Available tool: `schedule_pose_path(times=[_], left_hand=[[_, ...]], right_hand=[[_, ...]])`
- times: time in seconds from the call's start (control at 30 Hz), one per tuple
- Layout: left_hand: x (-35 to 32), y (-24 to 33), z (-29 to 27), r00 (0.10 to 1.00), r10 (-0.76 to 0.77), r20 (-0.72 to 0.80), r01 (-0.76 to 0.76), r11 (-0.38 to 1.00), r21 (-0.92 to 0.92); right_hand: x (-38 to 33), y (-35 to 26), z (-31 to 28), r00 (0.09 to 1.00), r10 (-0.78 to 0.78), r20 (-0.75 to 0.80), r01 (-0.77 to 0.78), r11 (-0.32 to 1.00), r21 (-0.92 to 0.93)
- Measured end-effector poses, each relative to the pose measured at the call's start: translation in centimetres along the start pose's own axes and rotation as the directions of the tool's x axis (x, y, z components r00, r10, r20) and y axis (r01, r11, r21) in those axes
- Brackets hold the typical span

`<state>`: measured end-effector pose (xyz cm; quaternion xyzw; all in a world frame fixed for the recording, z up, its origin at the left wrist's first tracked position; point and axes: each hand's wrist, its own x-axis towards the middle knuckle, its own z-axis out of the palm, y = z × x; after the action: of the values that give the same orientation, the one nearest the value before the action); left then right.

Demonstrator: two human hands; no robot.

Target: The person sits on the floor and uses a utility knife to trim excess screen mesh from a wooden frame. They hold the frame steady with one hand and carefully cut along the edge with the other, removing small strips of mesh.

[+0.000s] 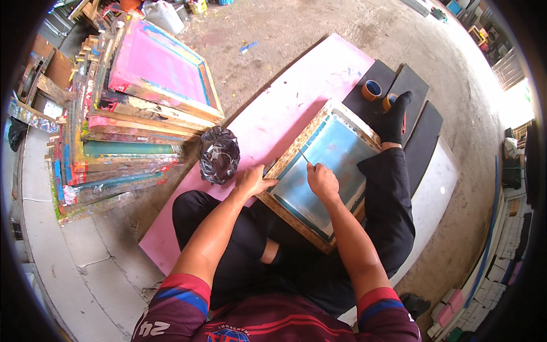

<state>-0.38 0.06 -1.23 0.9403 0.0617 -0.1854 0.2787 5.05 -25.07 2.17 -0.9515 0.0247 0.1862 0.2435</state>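
I sit on the floor with a wooden screen-printing frame [296, 149] with a blue mesh lying across my legs. My left hand [253, 180] rests on the frame's near left edge, pressing it down. My right hand [322, 179] is closed around a thin stick-like tool [305, 157] whose tip touches the blue mesh near the upper left of the frame. My foot in a black sock [393, 117] lies against the frame's far corner.
A foil-lined bowl [219, 154] stands left of the frame on a pink board [296, 91]. A tall stack of paint-stained wooden frames [131, 119] fills the left. Two tape rolls [373, 90] sit on black mats [424, 137] beyond my foot. Stacked boxes line the right wall.
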Motion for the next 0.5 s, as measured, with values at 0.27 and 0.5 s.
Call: schedule_pose_path(times=[0.27,0.5], left_hand=[[0.1,-0.1,0.3,1.0,-0.019,-0.008,0.019,1.0,0.008],[-0.1,0.2,0.1,1.0,-0.016,0.003,0.016,1.0,0.009]], right_hand=[[-0.6,-1.3,-0.8,0.999,-0.033,0.016,0.035,0.989,-0.146],[-0.7,-2.6,-1.0,1.0,-0.016,0.013,0.019,0.964,-0.264]])
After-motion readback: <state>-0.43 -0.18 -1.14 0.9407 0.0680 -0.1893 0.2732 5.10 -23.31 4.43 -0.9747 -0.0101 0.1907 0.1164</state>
